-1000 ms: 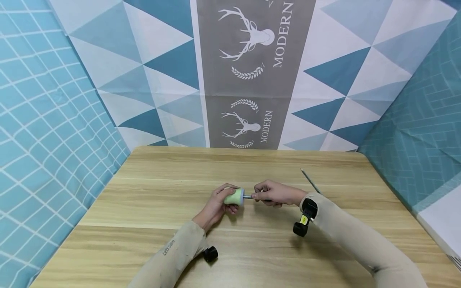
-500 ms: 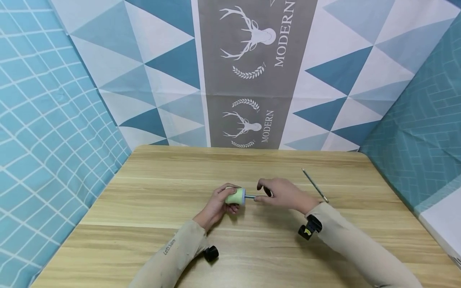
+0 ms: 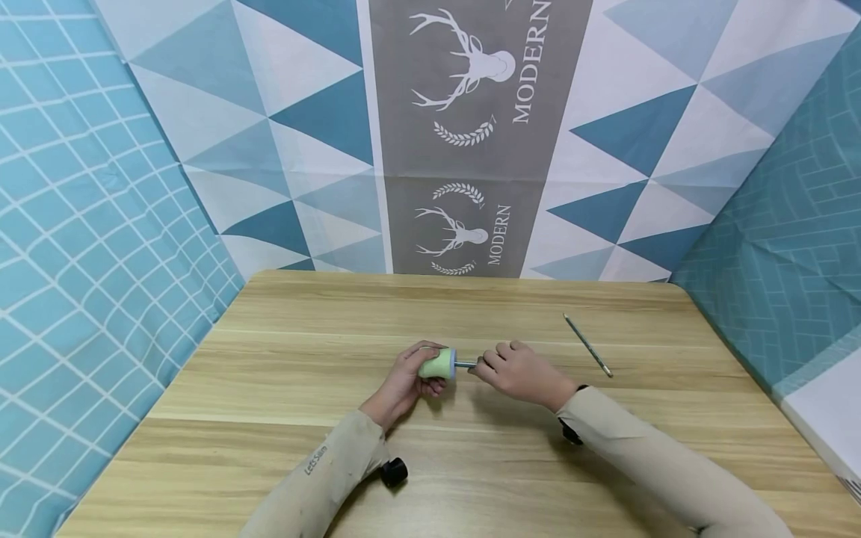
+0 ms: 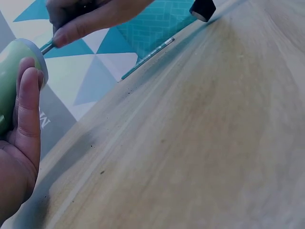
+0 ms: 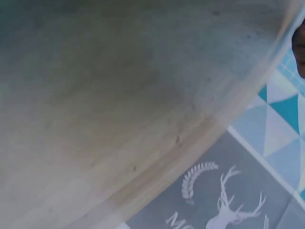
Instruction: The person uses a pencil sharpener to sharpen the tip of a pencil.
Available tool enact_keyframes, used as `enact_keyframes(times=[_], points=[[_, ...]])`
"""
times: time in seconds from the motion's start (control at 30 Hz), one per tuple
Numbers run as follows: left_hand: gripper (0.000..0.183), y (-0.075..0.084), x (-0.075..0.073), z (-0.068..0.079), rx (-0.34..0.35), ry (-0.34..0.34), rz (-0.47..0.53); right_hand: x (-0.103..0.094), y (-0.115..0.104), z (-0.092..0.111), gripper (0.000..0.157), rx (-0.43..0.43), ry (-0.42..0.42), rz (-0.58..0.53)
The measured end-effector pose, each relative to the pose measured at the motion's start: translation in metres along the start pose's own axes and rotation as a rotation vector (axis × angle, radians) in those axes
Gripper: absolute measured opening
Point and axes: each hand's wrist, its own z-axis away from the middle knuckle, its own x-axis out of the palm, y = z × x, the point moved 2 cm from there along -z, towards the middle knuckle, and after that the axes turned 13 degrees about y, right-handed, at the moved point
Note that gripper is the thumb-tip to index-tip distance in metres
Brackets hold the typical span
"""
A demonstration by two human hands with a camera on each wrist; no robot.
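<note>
In the head view my left hand (image 3: 406, 377) grips a light green, barrel-shaped pencil sharpener (image 3: 436, 364) with a pale blue rim. A pencil (image 3: 464, 365) sticks out of its right end, lying roughly level. My right hand (image 3: 518, 371) pinches the pencil's outer end, fingers curled over it. The left wrist view shows the sharpener (image 4: 10, 78) up close with the left fingers around it. There the right hand (image 4: 90, 21) holds the pencil (image 4: 47, 46) between thumb and fingers. The pencil's inner end is hidden inside the sharpener.
A second pencil (image 3: 588, 345) lies slanted on the wooden table (image 3: 323, 321), right of my hands. Patterned cloth (image 3: 457, 149) covers the wall behind. A white object (image 3: 824, 426) stands at the right edge. The right wrist view shows mostly blurred tabletop (image 5: 119, 109).
My right hand has loosened with fingers lifted, then turned over and curled round the pencil's end again. The left hand and sharpener have stayed nearly still.
</note>
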Motion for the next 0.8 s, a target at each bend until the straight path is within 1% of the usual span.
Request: enact_keyframes(times=[0.07, 0.13, 0.2, 0.27, 0.33, 0.47, 0.57, 0.67, 0.8], points=[[0.018, 0.0, 0.001, 0.0, -0.009, 0.0, -0.001, 0.002, -0.001, 0.001, 0.038, -0.003, 0.013, 0.013], [0.018, 0.0, 0.002, 0.0, -0.017, -0.007, -0.008, 0.004, -0.003, 0.002, 0.039, 0.01, 0.015, -0.01], [0.018, 0.0, 0.002, 0.0, -0.021, -0.014, -0.018, 0.006, -0.003, 0.002, 0.041, 0.043, -0.012, -0.073], [0.02, 0.001, 0.002, 0.0, -0.017, -0.018, -0.028, 0.007, -0.003, 0.001, 0.042, 0.105, -0.063, -0.175], [0.022, 0.002, 0.001, 0.0, -0.013, -0.014, -0.03, 0.007, -0.003, -0.001, 0.038, 0.204, -0.126, -0.302], [0.023, 0.003, -0.001, 0.0, -0.018, -0.009, -0.032, 0.008, 0.002, -0.008, 0.026, 0.479, -0.246, -0.624], [0.023, 0.004, -0.002, 0.0, -0.026, -0.017, -0.041, 0.008, 0.008, -0.012, 0.027, 0.686, -0.334, -0.864], [0.024, 0.003, -0.001, 0.0, -0.026, -0.022, -0.045, 0.01, 0.014, -0.014, 0.03, 0.85, -0.436, -1.022], [0.023, 0.001, 0.0, 0.001, -0.026, -0.024, -0.033, 0.014, 0.022, -0.011, 0.035, 1.036, -0.572, -1.203]])
